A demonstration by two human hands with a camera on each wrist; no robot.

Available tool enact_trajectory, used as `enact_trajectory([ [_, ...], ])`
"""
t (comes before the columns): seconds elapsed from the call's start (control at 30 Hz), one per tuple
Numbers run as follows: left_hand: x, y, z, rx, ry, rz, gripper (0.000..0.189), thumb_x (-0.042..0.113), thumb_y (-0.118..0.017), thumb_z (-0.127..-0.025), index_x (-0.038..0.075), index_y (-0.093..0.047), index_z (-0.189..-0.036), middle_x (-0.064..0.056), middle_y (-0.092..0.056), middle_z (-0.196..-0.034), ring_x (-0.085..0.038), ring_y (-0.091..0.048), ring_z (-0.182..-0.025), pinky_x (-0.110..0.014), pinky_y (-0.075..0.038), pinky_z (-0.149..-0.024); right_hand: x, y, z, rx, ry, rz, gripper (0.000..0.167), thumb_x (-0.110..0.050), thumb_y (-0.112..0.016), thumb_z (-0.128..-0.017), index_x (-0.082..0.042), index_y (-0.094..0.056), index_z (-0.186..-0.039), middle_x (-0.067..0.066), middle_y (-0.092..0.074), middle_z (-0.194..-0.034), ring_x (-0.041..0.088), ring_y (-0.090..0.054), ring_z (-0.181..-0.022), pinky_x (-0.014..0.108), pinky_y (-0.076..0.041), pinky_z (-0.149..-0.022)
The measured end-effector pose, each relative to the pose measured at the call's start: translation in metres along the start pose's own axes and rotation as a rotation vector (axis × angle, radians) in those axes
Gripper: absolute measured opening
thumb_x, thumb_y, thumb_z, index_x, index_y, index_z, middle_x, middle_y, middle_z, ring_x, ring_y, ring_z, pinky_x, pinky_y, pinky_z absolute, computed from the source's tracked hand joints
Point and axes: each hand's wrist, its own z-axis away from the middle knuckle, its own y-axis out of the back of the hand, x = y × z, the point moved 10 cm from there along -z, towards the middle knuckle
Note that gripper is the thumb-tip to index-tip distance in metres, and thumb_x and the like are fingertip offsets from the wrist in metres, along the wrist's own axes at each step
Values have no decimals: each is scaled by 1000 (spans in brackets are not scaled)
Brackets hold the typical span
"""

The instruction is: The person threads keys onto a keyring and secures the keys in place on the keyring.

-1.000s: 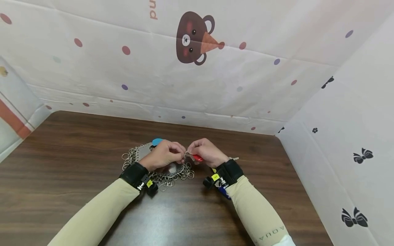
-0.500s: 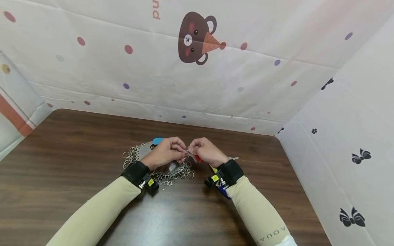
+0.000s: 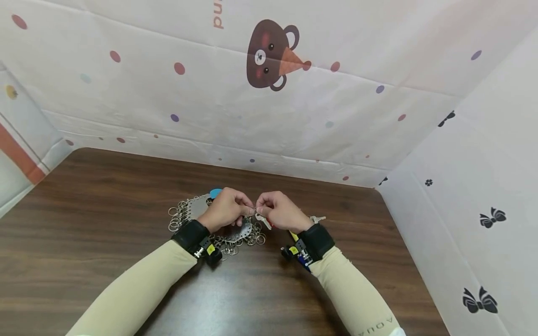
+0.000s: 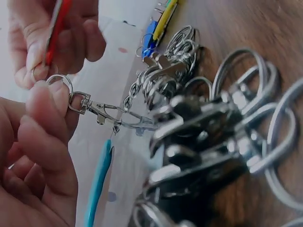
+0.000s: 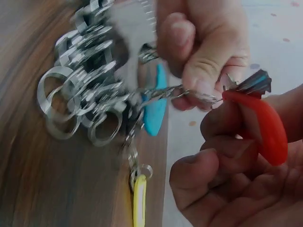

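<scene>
In the head view my left hand point(image 3: 229, 208) and right hand point(image 3: 279, 211) meet fingertip to fingertip over the right edge of a grey metal plate point(image 3: 195, 205). The plate's rim is lined with swivel clasps and rings. My left thumb and fingers pinch a split ring point(image 4: 61, 81), which is joined to a swivel clasp point(image 4: 97, 109). Between its fingers my right hand grips a red key tag point(image 5: 270, 127), with metal keys point(image 5: 253, 84) beside it. The tag's small ring point(image 4: 41, 72) lies right at the split ring. A turquoise tag point(image 4: 100, 179) hangs near the clasp.
A loose key point(image 3: 318, 219) lies on the brown table point(image 3: 105, 242) beyond my right wrist. A yellow tag point(image 4: 166, 18) and a blue tag point(image 4: 149, 40) lie near that wrist. A white patterned wall covering point(image 3: 210, 93) stands behind the table.
A key now hangs in sight below my right fingertips, and the red tag is mostly hidden in the head view. Both hands stay together at the ring, with slight finger shifts.
</scene>
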Motion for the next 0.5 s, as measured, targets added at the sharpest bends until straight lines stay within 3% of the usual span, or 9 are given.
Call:
enact_trajectory([
  [0.1,0,-1,0,-16,-8,-4,6,5,-76,-92,4,-78,-97,-15,-74,-82,-12,-57,-47,-26,-51,-47,-2,0,2,11,23,46,15,-4,-56,-104,-2,-66,-92,-4,-49,-62,11,-44,-48,24,-36,-50],
  [0.2,9,-4,0,-47,-64,-87,8,7,-74,-92,8,-78,-99,-8,-76,-88,-13,-62,-50,-29,-54,-52,-4,5,3,45,26,34,15,-5,-58,-104,-4,-68,-93,-3,-50,-61,12,-45,-47,25,-37,-49],
  [0.33,16,-4,-1,-45,-110,-217,7,11,-75,-91,13,-81,-94,-4,-76,-77,-13,-62,-48,-29,-55,-56,-5,10,4,62,50,23,14,-5,-59,-103,-3,-70,-94,0,-52,-63,12,-45,-50,25,-38,-51],
  [0.5,12,-1,-2,9,-32,-201,7,9,-77,-87,11,-82,-83,-11,-75,-70,-14,-61,-46,-30,-54,-54,-3,5,4,34,114,66,13,-2,-63,-100,-5,-71,-91,3,-58,-72,11,-48,-59,23,-41,-58],
])
